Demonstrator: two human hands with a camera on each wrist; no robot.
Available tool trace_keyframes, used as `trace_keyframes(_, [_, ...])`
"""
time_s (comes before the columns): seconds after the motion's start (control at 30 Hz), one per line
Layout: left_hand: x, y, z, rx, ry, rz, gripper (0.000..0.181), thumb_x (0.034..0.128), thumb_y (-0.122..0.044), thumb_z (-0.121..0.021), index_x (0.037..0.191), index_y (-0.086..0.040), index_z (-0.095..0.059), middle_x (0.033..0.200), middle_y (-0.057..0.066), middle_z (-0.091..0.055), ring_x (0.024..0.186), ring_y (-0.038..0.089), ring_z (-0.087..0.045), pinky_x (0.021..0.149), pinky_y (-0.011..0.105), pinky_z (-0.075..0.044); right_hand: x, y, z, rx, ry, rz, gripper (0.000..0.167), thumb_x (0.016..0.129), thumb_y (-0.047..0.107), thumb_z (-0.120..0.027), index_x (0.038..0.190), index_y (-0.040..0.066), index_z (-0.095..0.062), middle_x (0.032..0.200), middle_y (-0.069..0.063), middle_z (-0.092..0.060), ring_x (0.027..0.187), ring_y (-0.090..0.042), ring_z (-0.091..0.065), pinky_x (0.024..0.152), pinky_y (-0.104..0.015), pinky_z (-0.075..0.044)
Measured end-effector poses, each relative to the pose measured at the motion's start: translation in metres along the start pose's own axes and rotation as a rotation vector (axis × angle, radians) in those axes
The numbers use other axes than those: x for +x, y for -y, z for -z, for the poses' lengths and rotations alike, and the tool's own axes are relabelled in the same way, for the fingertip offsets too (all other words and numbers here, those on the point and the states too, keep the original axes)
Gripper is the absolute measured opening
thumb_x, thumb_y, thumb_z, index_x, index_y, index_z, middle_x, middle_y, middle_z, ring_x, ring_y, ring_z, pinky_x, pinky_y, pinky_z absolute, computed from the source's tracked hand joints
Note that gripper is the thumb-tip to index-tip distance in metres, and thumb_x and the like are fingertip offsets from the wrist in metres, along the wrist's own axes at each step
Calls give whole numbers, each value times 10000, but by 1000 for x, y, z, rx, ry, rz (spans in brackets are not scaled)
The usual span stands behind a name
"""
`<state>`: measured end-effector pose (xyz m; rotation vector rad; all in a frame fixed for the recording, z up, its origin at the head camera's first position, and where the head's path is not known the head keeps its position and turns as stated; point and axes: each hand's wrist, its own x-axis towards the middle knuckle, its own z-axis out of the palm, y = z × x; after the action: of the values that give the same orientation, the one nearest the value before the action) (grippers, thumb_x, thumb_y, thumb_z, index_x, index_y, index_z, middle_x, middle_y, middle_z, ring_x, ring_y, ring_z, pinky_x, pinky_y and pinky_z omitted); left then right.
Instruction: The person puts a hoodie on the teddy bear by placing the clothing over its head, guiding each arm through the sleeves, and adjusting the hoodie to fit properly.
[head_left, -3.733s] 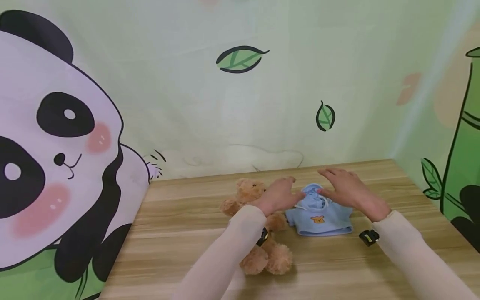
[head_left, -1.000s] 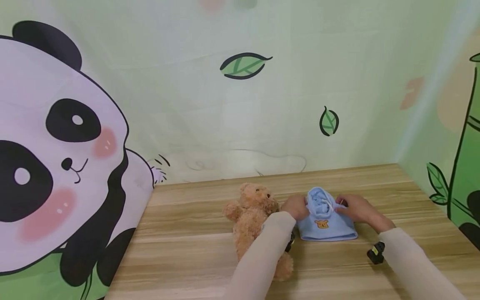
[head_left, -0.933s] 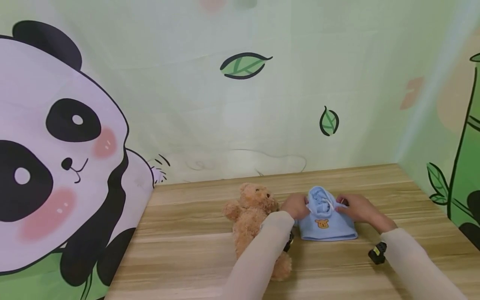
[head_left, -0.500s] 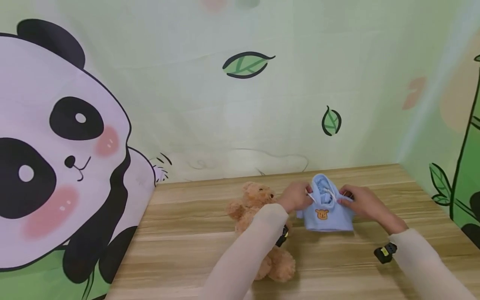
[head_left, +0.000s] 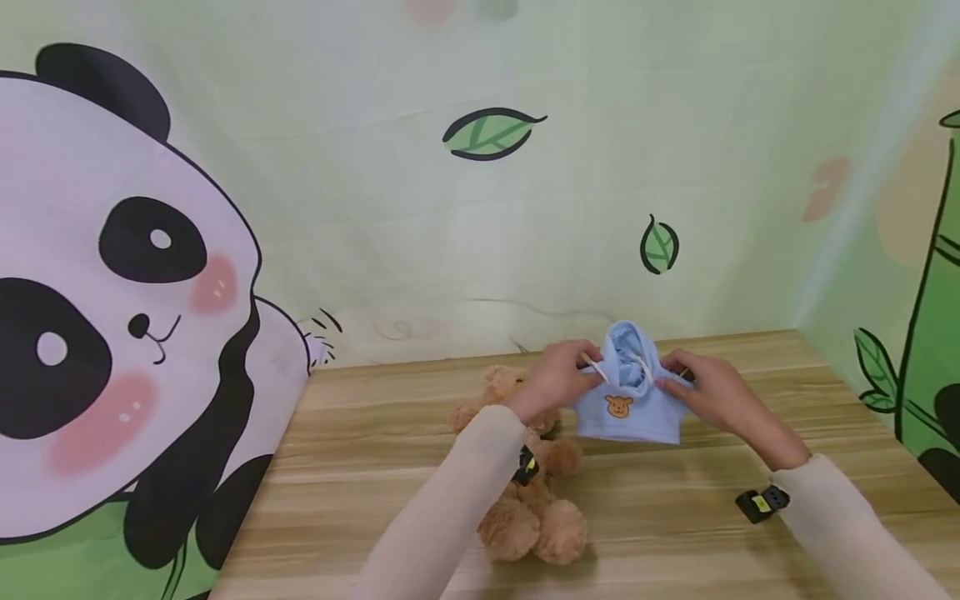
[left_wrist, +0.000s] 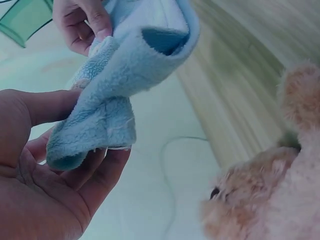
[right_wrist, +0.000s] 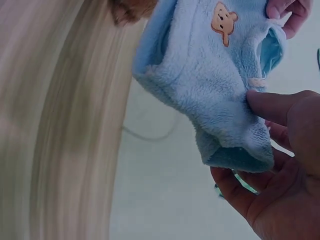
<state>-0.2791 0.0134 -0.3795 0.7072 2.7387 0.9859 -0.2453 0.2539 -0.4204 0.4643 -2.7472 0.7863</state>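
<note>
A small light-blue hoodie [head_left: 633, 423] with a brown animal face on its front hangs above the table, its hood upward. My left hand [head_left: 561, 379] pinches one shoulder beside the hood, and my right hand [head_left: 708, 390] pinches the other. In the left wrist view, the left thumb and fingers hold the fleecy cloth [left_wrist: 125, 70] near a sleeve. The right wrist view has the other sleeve and the hem opening of the hoodie [right_wrist: 210, 85] in sight, with the right thumb on the cloth. Under my left forearm lies a brown teddy bear [head_left: 562, 529], its middle partly hidden.
The wooden table [head_left: 360, 467] meets a pale green backdrop [head_left: 360, 208] at its far edge. A printed panda [head_left: 187, 375] covers the left side. A small black device [head_left: 761, 502] sits at my right wrist, and a similar one at the left.
Both hands came down to the hoodie, which lay on the table, and took hold of its shoulders. Since then the hoodie has risen and shifted slightly left. The bear stays on the table.
</note>
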Motion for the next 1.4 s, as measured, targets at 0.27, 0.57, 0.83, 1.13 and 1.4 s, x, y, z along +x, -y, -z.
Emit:
trace_keyframes(0.27, [-21,7,22,-40,-62,-77,208,930,-166,-666,1131,-113,-663,1029,85,-690,858,156,-627,660,218,-496,4,24,-1,34,-67,26,276,921,169,-685,1147,12,-661,1033,-160,-724,941,-327,-672,796,-488,-530])
trace_keyframes(0.57, [-49,17,41,-66,-136,-106,235,940,-200,-660,1164,-128,-674,1107,76,-708,972,219,-640,795,306,-526,10,44,-6,83,-118,77,242,914,151,-692,1129,44,-664,1020,-133,-732,921,-293,-679,794,-483,-545])
trace_keyframes(0.83, [-72,34,51,-119,-202,-111,247,928,-175,-678,1171,-134,-683,1025,62,-681,895,202,-620,722,283,-506,18,64,-13,125,-109,106,219,908,143,-699,1106,53,-673,1010,-107,-735,931,-262,-680,809,-463,-549])
trace_keyframes(1.13, [-92,47,66,-153,-260,-69,251,915,-154,-691,1165,-135,-684,998,61,-695,847,174,-639,682,276,-515,22,83,-27,196,-136,161,194,902,148,-708,1075,64,-680,952,-56,-731,852,-177,-652,751,-341,-533])
trace_keyframes(1.4, [-101,61,73,-138,-273,-31,260,914,-165,-694,1174,-162,-696,987,45,-695,837,180,-606,661,279,-498,27,88,-42,281,-104,162,232,899,136,-709,1118,67,-676,937,-40,-723,823,-159,-636,698,-256,-515])
